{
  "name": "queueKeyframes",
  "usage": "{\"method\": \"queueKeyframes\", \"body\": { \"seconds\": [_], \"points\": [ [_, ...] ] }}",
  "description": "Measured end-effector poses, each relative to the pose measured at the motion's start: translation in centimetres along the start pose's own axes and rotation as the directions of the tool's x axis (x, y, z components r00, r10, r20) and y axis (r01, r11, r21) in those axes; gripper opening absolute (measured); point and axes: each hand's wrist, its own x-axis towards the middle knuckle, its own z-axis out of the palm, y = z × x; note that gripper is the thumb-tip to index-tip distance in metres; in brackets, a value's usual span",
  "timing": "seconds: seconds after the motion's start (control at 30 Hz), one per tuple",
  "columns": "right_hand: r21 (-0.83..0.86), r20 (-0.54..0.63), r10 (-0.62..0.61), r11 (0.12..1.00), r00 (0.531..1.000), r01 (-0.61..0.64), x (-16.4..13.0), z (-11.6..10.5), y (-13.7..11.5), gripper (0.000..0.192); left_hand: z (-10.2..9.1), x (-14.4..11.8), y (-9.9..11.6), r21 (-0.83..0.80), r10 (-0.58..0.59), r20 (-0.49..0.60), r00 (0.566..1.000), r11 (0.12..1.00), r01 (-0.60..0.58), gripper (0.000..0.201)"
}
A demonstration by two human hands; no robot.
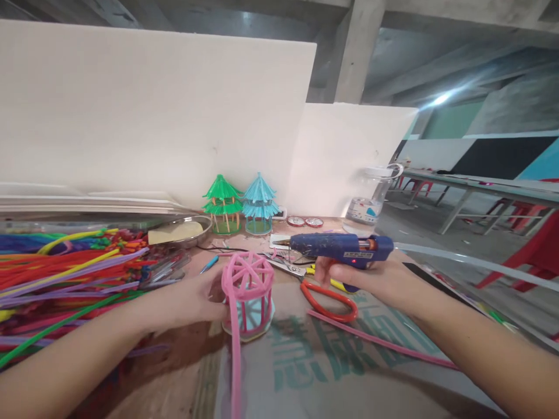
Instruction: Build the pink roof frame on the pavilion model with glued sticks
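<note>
A small pavilion model of pink pipe cleaners (248,276) stands on a light blue base at the middle of the table. One long pink strand hangs from its top toward me. My left hand (212,299) holds the model from the left side, its fingertips partly hidden behind it. In my right hand (349,273) is a blue glue gun (340,247), raised with its nozzle pointing left, just above and right of the model. Red-handled scissors (329,302) lie beneath it, beside a loose pink pipe cleaner (379,339).
Bundles of coloured pipe cleaners (65,279) cover the left side. Behind stand a green pavilion model (222,203), a blue one (259,203), a metal bowl (201,228) and a clear jug (371,195). A blue pen (210,263) lies near the middle. White boards (152,116) rise at the back.
</note>
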Motion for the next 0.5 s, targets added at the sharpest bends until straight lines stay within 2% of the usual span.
{"method": "queueKeyframes", "body": {
  "seconds": [0.07, 0.1, 0.17, 0.23, 0.3, 0.4, 0.5],
  "points": [
    [-0.033, 0.028, -0.019, 0.999, 0.999, 0.02, 0.0, 0.1, -0.1, 0.047, -0.1, -0.2, 0.5, 0.038, -0.028, 0.049, 0.998, 0.999, 0.026, 0.073],
    [-0.034, 0.033, -0.04, 0.999, 0.999, 0.041, -0.1, 0.1, -0.1, 0.05, 0.0, -0.3, 0.5, 0.059, -0.018, 0.033, 0.999, 0.998, 0.016, 0.071],
    [-0.021, 0.027, -0.101, 0.995, 0.995, 0.102, -0.2, 0.3, -0.3, 0.052, 0.8, -0.1, 0.0, 0.105, 0.062, -0.076, 0.995, 0.993, -0.054, 0.069],
    [-0.018, 0.019, -0.147, 0.989, 0.989, 0.147, -0.4, 0.4, -0.7, 0.052, 1.8, 0.1, -0.9, 0.196, 0.213, -0.216, 0.953, 0.965, -0.171, 0.063],
    [-0.036, 0.038, -0.161, 0.986, 0.986, 0.163, -0.6, 0.5, -1.0, 0.049, 3.0, 0.5, -1.6, 0.319, 0.305, -0.303, 0.903, 0.925, -0.205, 0.065],
    [-0.08, 0.065, -0.165, 0.982, 0.984, 0.17, -0.7, 0.6, -1.5, 0.046, 3.9, 0.7, -2.1, 0.362, 0.357, -0.377, 0.854, 0.906, -0.219, 0.066],
    [-0.111, 0.091, -0.134, 0.983, 0.987, 0.144, -0.8, 0.8, -1.7, 0.047, 3.8, 0.7, -2.3, 0.43, 0.393, -0.438, 0.809, 0.881, -0.195, 0.059]
  ]
}}
